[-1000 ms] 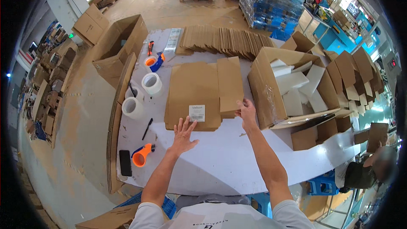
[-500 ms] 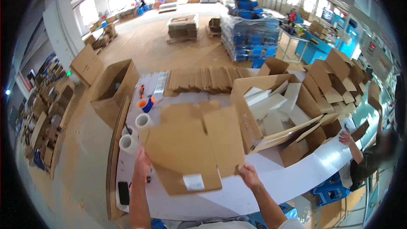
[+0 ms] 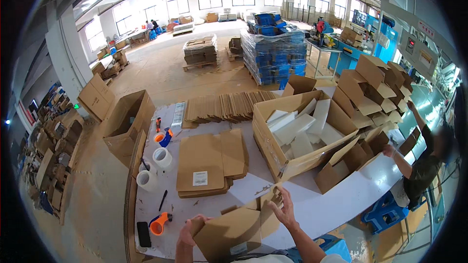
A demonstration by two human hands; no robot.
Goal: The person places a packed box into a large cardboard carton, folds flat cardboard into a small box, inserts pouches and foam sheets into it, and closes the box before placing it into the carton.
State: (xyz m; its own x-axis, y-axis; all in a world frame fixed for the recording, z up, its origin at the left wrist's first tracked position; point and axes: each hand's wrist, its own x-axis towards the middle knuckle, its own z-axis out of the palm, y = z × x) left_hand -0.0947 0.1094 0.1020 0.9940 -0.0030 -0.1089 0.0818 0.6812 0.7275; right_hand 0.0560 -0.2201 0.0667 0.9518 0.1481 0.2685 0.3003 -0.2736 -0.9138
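A partly unfolded cardboard box (image 3: 226, 234) is tilted up at the table's near edge, close to my body. My left hand (image 3: 187, 234) grips its left edge, with the fingers partly hidden by the board. At its right end, my right hand (image 3: 285, 208) has its fingers and thumb closed about an upright flap. A white label shows low on the box. Just beyond it lies a stack of flat cardboard boxes (image 3: 199, 153), the top one bearing a white label (image 3: 200, 178).
Left of the stack are tape rolls (image 3: 162, 158), an orange tape dispenser (image 3: 157, 225), a black pen (image 3: 163, 200) and a phone (image 3: 144, 234). A large carton (image 3: 279, 158) of white pieces stands to the right. A co-worker (image 3: 423, 165) handles boxes at the far right.
The box in my hands has come down and toward me, off the stack, and is now bent partly open. The stack and the orange dispenser are uncovered. My view has tilted up slightly.
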